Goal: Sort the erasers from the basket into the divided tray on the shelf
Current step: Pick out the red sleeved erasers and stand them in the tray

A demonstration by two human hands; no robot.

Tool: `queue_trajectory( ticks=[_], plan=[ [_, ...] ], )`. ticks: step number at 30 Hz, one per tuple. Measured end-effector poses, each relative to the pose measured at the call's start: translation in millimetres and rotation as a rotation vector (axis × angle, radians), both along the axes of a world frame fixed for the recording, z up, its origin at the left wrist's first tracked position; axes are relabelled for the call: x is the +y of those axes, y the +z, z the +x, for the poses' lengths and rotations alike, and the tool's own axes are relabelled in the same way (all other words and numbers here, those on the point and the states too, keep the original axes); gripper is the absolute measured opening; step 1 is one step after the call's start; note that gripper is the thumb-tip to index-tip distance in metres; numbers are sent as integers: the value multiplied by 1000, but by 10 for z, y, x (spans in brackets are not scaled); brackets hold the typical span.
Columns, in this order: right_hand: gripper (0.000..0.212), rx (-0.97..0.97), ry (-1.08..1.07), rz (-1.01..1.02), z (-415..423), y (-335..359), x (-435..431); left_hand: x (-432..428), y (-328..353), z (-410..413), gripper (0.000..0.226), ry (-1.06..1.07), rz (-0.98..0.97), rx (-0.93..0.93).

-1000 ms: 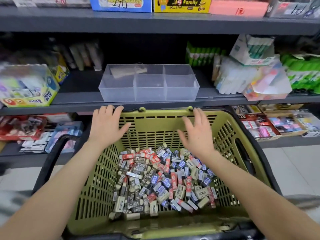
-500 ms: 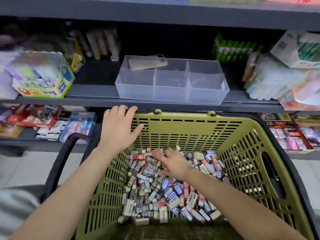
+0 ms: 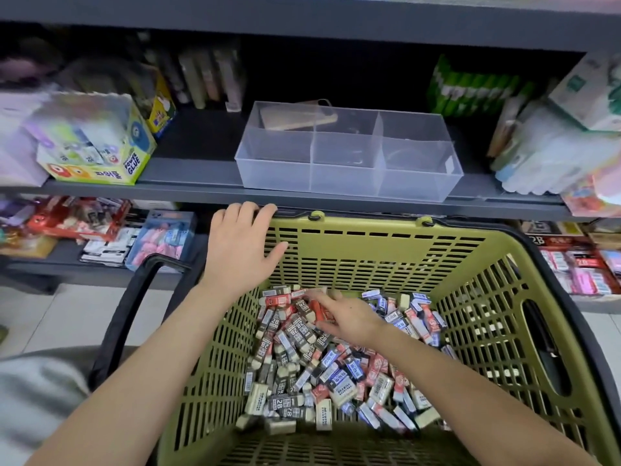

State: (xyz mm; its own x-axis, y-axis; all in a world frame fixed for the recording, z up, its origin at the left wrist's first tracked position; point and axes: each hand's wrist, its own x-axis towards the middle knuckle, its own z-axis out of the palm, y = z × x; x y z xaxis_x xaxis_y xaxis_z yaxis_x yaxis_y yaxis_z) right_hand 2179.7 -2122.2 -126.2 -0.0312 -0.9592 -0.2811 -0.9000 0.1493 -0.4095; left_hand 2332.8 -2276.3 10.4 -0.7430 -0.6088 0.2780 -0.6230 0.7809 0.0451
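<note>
Down on the eraser pile, right hand (image 3: 349, 319) fingers (image 3: 324, 299) reach low onto a red-sleeved eraser (image 3: 314, 309) at the heap's far-left side. Motion blur there, so cannot tell if they pinch it or only touch. Left hand (image 3: 240, 250) lies flat on the far-left corner of the green basket (image 3: 369, 230), fingers (image 3: 250, 213) straight and close together over the rim, thumb out, gripping nothing.

All erasers (image 3: 302, 375) seen are loose in the basket bottom, with red, blue and black 2B sleeves mixed; none visible in the divided tray (image 3: 275, 173).

Handling, judged: small light blocks, firm, not fragile. Paper sleeves look slick and could slide off, so pinch across the 2 long sides, thumb against forefinger. Neighbours in the heap will likely shift when 1 is lifted.

Room: the basket's slotted walls are tall, so lift straight up first. Its far rim sits just below the shelf (image 3: 168, 190) front edge. The clear tray stands near that lip with 3 compartments side by side and an open top. A tan flat item (image 3: 295, 119) is at its back left, inside or behind unclear. Upper shelf board (image 3: 302, 15) caps the height; glue box (image 3: 97, 153) stands well left.
</note>
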Motion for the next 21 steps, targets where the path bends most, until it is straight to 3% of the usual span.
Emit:
queue_trajectory(
  ticks=[4,10,12,15,16,17,20,21],
  plan=[
    [52,25,14,35,63,-89,-88,-30,-5,27,59,19,3,2],
    [44,-437,-236,52,-58,-16,74,-36,-4,56,57,25,60,11],
    [43,-649,-355,55,-98,139,165,8,30,63,51,40,97,121],
    [39,-866,-460,-40,-151,493,217,250,71,52,31,-9,198,433],
    [38,-907,-457,-100,-144,642,222,363,77,46,32,12,366,474],
    [39,-917,-435,-173,-115,796,219,462,87,26,42,71,658,469],
    [53,-752,-306,-347,92,1192,225,631,134,-93,74,300,1894,474],
    [61,-661,-254,-354,175,1267,227,636,125,-120,75,309,2127,549]
  ],
)
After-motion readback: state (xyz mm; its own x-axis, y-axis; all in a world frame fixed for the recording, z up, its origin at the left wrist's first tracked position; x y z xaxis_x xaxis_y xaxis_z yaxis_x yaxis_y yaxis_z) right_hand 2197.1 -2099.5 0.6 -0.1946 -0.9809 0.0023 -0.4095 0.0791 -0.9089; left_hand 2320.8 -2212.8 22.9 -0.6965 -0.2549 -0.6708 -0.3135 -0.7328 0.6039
